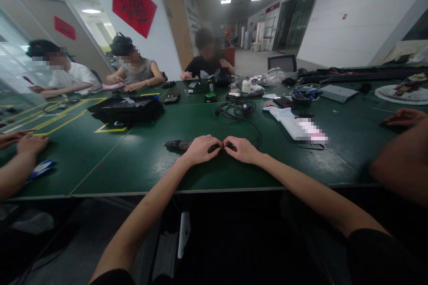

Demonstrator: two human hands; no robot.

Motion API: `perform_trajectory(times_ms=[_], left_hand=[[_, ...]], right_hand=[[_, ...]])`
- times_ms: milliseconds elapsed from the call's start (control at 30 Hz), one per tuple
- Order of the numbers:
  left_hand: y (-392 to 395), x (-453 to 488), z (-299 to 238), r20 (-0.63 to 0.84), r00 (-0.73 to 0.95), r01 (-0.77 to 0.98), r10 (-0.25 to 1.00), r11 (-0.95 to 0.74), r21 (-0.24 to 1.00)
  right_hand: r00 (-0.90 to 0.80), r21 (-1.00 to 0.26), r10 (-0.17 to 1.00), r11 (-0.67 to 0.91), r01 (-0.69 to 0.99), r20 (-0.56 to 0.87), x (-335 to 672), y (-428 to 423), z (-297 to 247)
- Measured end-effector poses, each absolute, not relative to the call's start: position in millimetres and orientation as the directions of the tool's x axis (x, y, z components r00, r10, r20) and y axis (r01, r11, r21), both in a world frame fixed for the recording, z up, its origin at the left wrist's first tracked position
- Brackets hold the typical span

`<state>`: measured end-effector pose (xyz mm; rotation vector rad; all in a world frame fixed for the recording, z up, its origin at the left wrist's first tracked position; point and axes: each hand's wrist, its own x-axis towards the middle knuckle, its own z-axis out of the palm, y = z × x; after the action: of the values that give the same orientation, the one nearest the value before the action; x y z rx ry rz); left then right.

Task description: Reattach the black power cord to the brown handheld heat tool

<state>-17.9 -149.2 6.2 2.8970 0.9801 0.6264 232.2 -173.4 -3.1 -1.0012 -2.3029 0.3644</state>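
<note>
Closed on a dark tool (174,144), the grip of left hand (200,149) and right hand (242,149) meets fingertip to fingertip near the bench (140,164) front edge, tool lying flat on it.

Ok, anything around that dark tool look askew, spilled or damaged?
Nothing stands out. The dark tool lies flat on the green table, a black cable curls loosely behind it, and no spill or damage shows.
</note>
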Motion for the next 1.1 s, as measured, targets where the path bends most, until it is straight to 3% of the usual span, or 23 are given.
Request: perform_trajectory(times_ms=[1100], left_hand=[[-149.5,-17.0,6.4,0.364,0.712,0.595,0.600,-0.791,0.142]], right_hand=[[-0.530,-0.475,0.743,0.669,0.572,0.408,231.6,-174.9,-1.8]])
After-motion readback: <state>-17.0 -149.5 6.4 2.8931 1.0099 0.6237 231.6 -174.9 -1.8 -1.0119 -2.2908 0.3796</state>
